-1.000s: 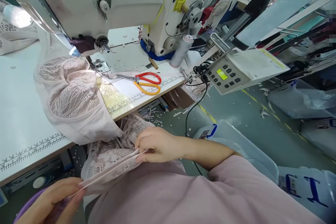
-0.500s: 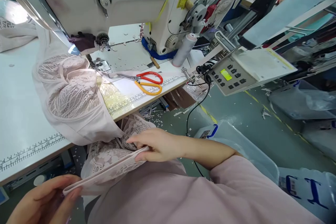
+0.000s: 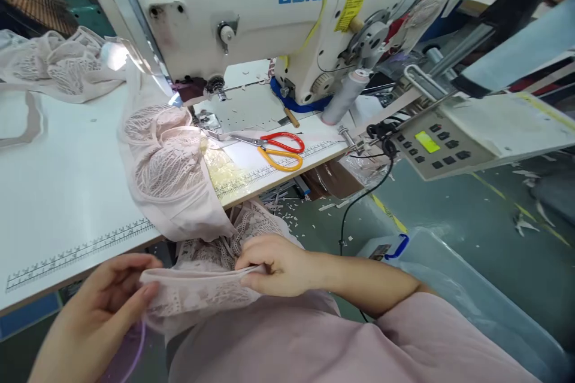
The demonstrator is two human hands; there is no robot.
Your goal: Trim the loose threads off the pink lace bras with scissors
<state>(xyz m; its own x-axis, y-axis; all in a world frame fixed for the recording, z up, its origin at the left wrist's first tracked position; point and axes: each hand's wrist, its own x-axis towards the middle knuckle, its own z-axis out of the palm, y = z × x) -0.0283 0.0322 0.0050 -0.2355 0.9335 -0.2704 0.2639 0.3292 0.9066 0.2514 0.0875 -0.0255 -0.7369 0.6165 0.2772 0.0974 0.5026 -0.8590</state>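
A pale pink lace bra (image 3: 177,206) lies over the table's front edge, its cups on the tabletop beside the needle area. Below the edge hangs a lace piece (image 3: 202,299) in the same colour; whether it is joined to the bra I cannot tell. My left hand (image 3: 108,305) pinches the left end of its folded border between thumb and fingers. At the border's other end, my right hand (image 3: 276,266) is closed on the lace. The border is stretched between both hands, over the lap.
A white JUKI sewing machine (image 3: 251,18) stands on the table (image 3: 72,179). Red-and-yellow-handled scissors (image 3: 281,151) lie near the edge, with a thread cone (image 3: 345,97) behind. A control panel (image 3: 431,140) juts out right. A clear plastic bin (image 3: 476,293) sits on the floor.
The view has shifted left, so the machine and table appear farther right. My left hand has come up, and the lace border now lies nearly level; both hands keep their hold.
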